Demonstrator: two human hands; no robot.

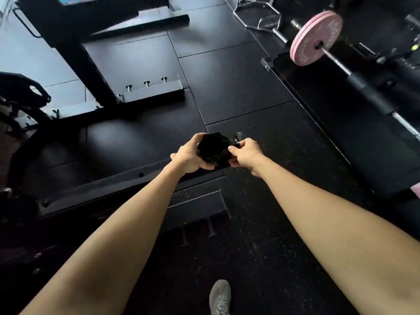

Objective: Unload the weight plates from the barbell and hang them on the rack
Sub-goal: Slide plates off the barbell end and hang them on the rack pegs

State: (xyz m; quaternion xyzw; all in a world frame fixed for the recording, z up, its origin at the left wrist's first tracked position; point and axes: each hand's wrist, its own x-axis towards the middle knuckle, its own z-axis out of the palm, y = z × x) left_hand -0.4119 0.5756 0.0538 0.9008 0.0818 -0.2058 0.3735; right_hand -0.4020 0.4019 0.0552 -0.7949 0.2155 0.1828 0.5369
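I am seeing both hands meeting out in front of me around a small black plate (213, 147). The left hand (192, 156) is curling round its left edge, thumb underneath and fingers over the top. The right hand (246, 153) is pinching the plate's right side between thumb and fingertips. Both forearms are reaching forward, nearly straight, converging from the lower corners.

Sweeping from the left, a dark machine (20, 94) is sitting at the edge of view, too shadowed for me to make out. Next to it a black steel rack frame (75, 48) is standing on the floor, with three short silver pegs (146, 83) sticking up from its base beam. A low black bar with bolt holes is lying beneath my left forearm. The floor (229, 83) is covered in black rubber tiles, speckled nearer my grey shoe (220, 297) at the bottom.

Further right, chrome handle attachments (256, 21) are lying on the mat. At the far right the barbell (341, 64) is running diagonally, carrying pink plates (316, 38) on its sleeve, well apart from my hands. The black plate is hanging in the air between my hands, above the floor.
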